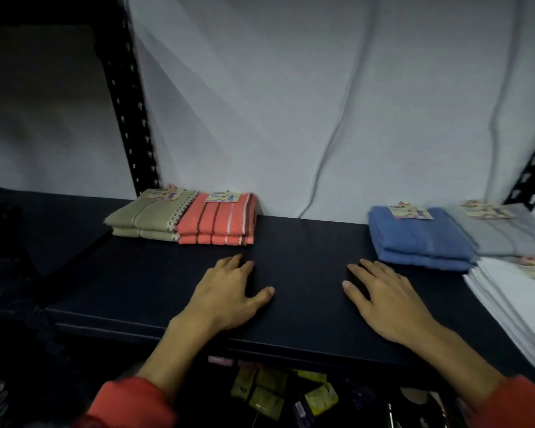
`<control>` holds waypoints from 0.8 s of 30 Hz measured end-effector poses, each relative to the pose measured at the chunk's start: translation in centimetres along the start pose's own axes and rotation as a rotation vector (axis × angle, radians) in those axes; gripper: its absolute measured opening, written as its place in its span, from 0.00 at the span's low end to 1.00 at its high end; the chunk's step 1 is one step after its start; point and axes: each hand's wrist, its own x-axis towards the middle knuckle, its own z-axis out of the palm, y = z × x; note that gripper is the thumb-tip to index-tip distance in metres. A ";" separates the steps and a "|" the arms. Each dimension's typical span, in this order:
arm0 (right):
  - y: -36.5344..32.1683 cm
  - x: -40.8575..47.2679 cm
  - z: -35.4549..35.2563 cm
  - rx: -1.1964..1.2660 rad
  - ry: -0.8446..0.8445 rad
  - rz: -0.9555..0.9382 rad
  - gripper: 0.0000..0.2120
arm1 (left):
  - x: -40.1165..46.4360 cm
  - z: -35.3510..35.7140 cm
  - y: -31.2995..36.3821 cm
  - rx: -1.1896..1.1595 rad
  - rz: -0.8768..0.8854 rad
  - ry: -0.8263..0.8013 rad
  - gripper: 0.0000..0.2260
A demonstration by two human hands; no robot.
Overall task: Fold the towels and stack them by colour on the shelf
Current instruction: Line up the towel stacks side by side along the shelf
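Folded towels lie in stacks along the back of a dark shelf. A beige stack sits at the left, touching a coral striped stack. Further right are a blue stack, a grey stack and, at the right edge, a white stack. Paper labels lie on top of the stacks. My left hand and my right hand rest flat on the shelf's bare middle, fingers spread, holding nothing.
Black perforated uprights frame the shelf at left and right, with a white cloth backdrop behind. Under the shelf's front edge lie small yellow-green packets and other small items in the dark.
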 end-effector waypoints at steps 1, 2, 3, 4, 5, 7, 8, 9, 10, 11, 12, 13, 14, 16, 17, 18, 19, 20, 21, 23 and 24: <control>0.9 -0.8 -0.3 -0.040 0.017 0.031 0.28 | 0.7 0.4 1.5 -0.012 0.032 -0.008 0.36; 2.0 -1.8 -0.8 -0.097 0.043 0.060 0.28 | 1.6 0.8 3.3 -0.030 0.072 -0.019 0.36; 2.7 -2.4 -1.3 -0.150 0.075 0.069 0.28 | 2.5 1.2 4.8 -0.047 0.103 -0.034 0.36; 3.9 -3.1 -1.8 -0.206 0.095 0.084 0.28 | 3.3 1.7 6.7 -0.065 0.143 -0.053 0.36; 5.0 -3.5 -2.4 -0.265 0.119 0.098 0.27 | 3.9 2.3 8.2 -0.081 0.173 -0.070 0.36; 7.7 -4.5 -3.8 -0.380 0.154 0.172 0.26 | 4.5 3.4 10.7 -0.087 0.209 -0.094 0.35; 8.9 -5.0 -4.7 -0.393 0.127 0.241 0.30 | 4.5 3.9 11.3 -0.079 0.208 -0.099 0.34; 10.3 -5.7 -5.4 -0.397 0.103 0.332 0.34 | 4.4 4.4 11.7 -0.071 0.205 -0.102 0.34; 11.6 -6.3 -5.9 -0.399 0.060 0.419 0.37 | 4.4 4.6 11.6 -0.070 0.199 -0.100 0.34; 12.8 -6.8 -6.2 -0.386 0.004 0.505 0.39 | 4.4 4.6 11.5 -0.074 0.196 -0.098 0.34; 13.7 -7.3 -6.2 -0.351 -0.039 0.575 0.39 | 4.4 4.6 11.4 -0.077 0.199 -0.100 0.34; 14.0 -7.6 -6.0 -0.306 -0.066 0.613 0.38 | 4.4 4.5 11.3 -0.079 0.201 -0.103 0.34; 14.1 -7.8 -5.7 -0.267 -0.066 0.624 0.37 | 4.3 4.5 11.3 -0.078 0.202 -0.108 0.34; 13.4 -7.8 -5.1 -0.240 -0.054 0.618 0.34 | 4.3 4.5 11.4 -0.069 0.200 -0.110 0.34; 12.8 -7.6 -5.1 -0.239 -0.060 0.619 0.34 | 4.2 4.5 11.5 -0.067 0.199 -0.112 0.34; 12.2 -7.4 -5.0 -0.235 -0.070 0.623 0.34 | 4.2 4.5 11.4 -0.067 0.198 -0.113 0.34; 11.6 -7.4 -5.1 -0.229 -0.076 0.627 0.34 | 4.2 4.4 11.4 -0.065 0.200 -0.114 0.33; 11.0 -7.4 -5.1 -0.223 -0.078 0.622 0.34 | 4.2 4.4 11.4 -0.061 0.199 -0.114 0.33; 10.5 -7.5 -5.1 -0.216 -0.080 0.608 0.34 | 4.2 4.4 11.3 -0.059 0.200 -0.114 0.33; 9.2 -7.8 -5.2 -0.202 -0.107 0.562 0.35 | 4.2 4.4 11.4 -0.055 0.203 -0.115 0.33; 8.5 -8.0 -5.3 -0.189 -0.120 0.530 0.35 | 4.1 4.4 11.4 -0.053 0.202 -0.116 0.33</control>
